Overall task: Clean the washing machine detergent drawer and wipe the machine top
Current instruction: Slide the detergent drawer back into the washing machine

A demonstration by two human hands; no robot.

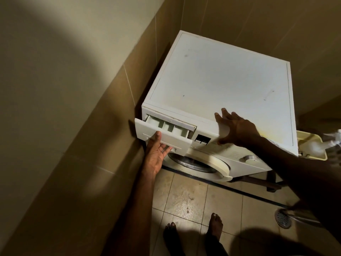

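A white front-loading washing machine point(221, 85) stands in a tiled corner. Its detergent drawer point(164, 134) at the top left of the front is pulled partly out, showing three compartments. My left hand point(156, 154) grips the drawer's front panel from below, thumb on the face and fingers hooked in the handle recess. My right hand point(234, 129) rests with spread fingers on the front edge of the machine top, holding nothing. The top shows a few dark specks and smudges and a yellowish stain near the right front.
The round door point(203, 163) and a dial point(249, 158) sit below the control panel. Brown tiled walls close in at left and behind. A cream plastic container point(311, 146) stands right of the machine. A floor drain point(282, 219) and my bare feet point(193, 235) are on the beige tiles.
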